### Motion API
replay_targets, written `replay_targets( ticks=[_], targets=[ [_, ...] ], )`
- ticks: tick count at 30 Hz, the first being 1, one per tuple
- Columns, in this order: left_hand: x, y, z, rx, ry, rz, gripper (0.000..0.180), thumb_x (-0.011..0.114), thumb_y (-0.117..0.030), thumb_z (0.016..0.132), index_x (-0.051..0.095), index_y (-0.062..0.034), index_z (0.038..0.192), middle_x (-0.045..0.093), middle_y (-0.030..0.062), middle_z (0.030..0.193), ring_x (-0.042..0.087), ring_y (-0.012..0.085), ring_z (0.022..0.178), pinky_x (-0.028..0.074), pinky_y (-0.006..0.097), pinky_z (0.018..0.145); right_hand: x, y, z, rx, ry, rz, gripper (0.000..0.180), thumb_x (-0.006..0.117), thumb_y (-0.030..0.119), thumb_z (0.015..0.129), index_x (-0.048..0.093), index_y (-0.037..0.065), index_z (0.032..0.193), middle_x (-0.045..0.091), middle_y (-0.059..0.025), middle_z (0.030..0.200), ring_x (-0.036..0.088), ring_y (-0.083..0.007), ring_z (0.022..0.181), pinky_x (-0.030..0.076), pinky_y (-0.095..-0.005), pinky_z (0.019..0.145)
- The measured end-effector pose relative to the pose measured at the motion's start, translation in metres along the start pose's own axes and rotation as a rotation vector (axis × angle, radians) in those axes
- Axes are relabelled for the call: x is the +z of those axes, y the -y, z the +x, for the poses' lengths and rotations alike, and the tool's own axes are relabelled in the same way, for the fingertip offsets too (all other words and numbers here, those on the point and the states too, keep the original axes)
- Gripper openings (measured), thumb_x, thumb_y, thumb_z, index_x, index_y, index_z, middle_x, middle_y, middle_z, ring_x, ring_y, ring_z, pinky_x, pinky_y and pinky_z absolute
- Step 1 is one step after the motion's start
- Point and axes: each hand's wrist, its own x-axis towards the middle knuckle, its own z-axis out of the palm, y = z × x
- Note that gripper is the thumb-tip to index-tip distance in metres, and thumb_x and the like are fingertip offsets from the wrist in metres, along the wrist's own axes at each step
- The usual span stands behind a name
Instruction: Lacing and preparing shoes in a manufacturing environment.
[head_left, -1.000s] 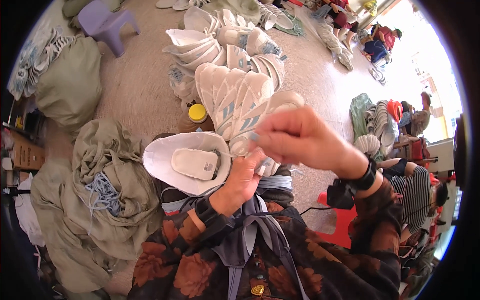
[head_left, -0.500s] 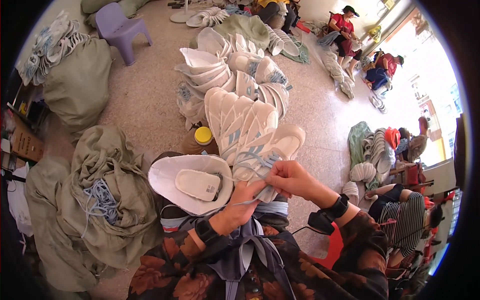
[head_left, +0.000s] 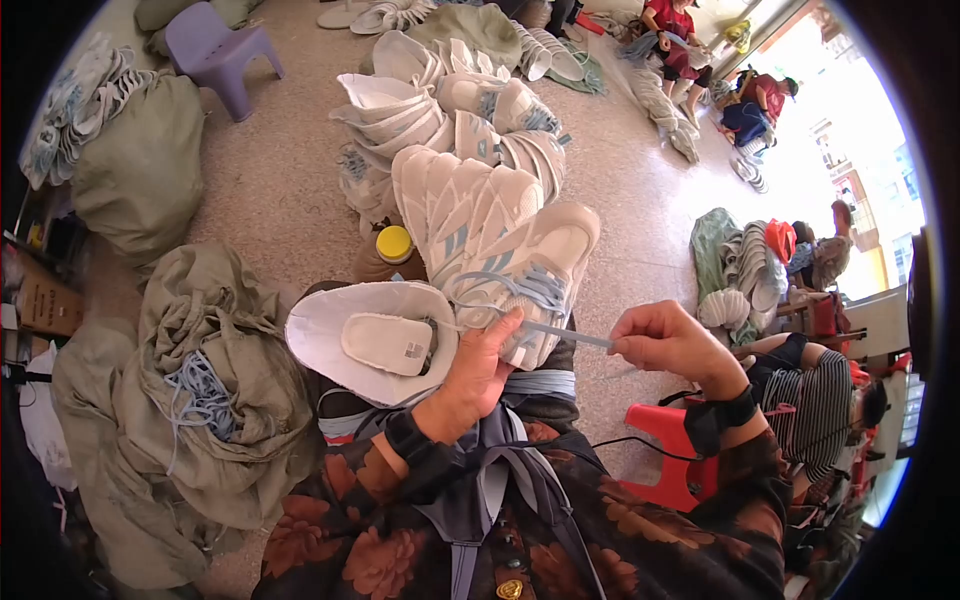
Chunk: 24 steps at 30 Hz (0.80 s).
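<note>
My left hand (head_left: 474, 376) grips the near end of a white and beige shoe upper (head_left: 565, 240), thumb on top, above my lap. Blue-grey lacing crosses the front of this upper. A length of blue-grey shoelace (head_left: 570, 335) runs taut from it to my right hand (head_left: 672, 345), whose thumb and fingertips pinch it out to the right. More uppers (head_left: 440, 190) lie fanned out just beyond the held one. Left of my left hand rests another upper (head_left: 308, 335), opening upward, with a pale pad (head_left: 385, 343) inside. The fingers under the held upper are hidden.
A yellow-capped bottle (head_left: 393, 243) stands beyond my lap, near piled uppers (head_left: 400, 115). At left, a bundle of laces (head_left: 200, 395) lies on an olive sack (head_left: 235, 480). A red stool (head_left: 660, 460) is by my right arm. Several people sit at the right.
My right hand has moved right, away from the upper and my left hand, drawing the shoelace out straight. The view has shifted a little, showing more of the red stool.
</note>
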Motion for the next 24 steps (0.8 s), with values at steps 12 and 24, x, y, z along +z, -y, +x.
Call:
replay_targets(
  ticks=[12,24],
  targets=[
    [-0.024,0.003,0.003,-0.032,0.322,0.085,0.036,0.062,-0.008,0.092,0.057,-0.0046,0.127,0.061,0.0059,0.126,0.057,0.0181,0.119,0.046,0.040,0.102,0.027,0.069,0.068,-0.330,-0.048,-0.068,0.015,0.062,0.013,0.096,0.069,0.001,0.101,0.061,0.0019,0.068,0.050,-0.0053,0.054,0.040,-0.0223,0.047],
    [-0.001,0.001,0.002,-0.084,0.090,0.051,0.042,0.062,-0.027,0.100,0.052,-0.0077,0.136,0.061,0.0038,0.128,0.059,0.0172,0.116,0.049,0.037,0.097,0.042,-0.013,0.058,-0.271,-0.191,-0.265,0.013,0.064,0.012,0.089,0.065,-0.001,0.087,0.062,-0.0051,0.066,0.059,-0.0112,0.060,0.046,-0.0308,0.056]
  ],
)
